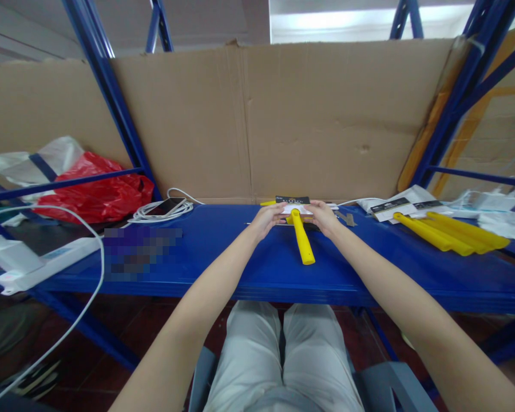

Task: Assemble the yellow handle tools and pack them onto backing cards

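Observation:
At the back middle of the blue table, both hands grip one yellow-handled tool (302,237). Its handle points toward me and a black and white card (298,201) covers its wide head; the kind of head cannot be made out. My left hand (268,220) is closed on the left end of the card and head. On the right end, my right hand (325,218) is closed the same way, thumb on top. Another yellow piece (266,203) shows partly behind my left hand. Right of my right hand lies a small grey flat piece (347,219).
Several yellow-handled tools (450,232) with cards (393,208) lie at the right. White cable coils (161,212), a red plastic bag (96,189) and a white power strip (54,263) occupy the left. Cardboard (304,114) stands behind the blue table (223,252), between blue frame posts (115,103).

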Demonstrator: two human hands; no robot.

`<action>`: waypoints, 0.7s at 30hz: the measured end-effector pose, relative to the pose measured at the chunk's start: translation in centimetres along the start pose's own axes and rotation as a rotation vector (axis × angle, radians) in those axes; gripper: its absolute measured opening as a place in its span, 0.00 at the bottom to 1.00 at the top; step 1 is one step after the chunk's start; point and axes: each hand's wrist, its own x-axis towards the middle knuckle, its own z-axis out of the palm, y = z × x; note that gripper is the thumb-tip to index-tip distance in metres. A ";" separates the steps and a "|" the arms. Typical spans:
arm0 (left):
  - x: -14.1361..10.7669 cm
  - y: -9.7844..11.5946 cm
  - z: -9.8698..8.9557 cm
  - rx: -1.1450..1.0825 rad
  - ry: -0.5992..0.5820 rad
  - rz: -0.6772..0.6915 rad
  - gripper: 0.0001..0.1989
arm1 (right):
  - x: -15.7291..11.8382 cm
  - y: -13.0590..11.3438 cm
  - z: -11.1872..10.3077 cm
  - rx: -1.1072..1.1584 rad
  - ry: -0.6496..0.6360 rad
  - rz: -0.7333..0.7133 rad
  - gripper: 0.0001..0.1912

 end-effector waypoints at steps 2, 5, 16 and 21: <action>0.0 0.0 0.0 0.005 0.021 -0.006 0.18 | 0.4 0.4 -0.3 -0.145 0.052 -0.085 0.12; 0.1 0.0 0.0 0.009 0.048 -0.015 0.19 | 0.9 0.7 -0.8 -0.442 0.148 -0.356 0.14; -0.2 0.3 0.1 0.020 0.060 -0.037 0.22 | -0.6 0.4 -0.2 -0.568 -0.256 -0.222 0.23; -0.4 0.5 0.2 -0.003 0.056 -0.040 0.22 | -1.3 0.9 0.5 -0.505 -0.296 -0.297 0.27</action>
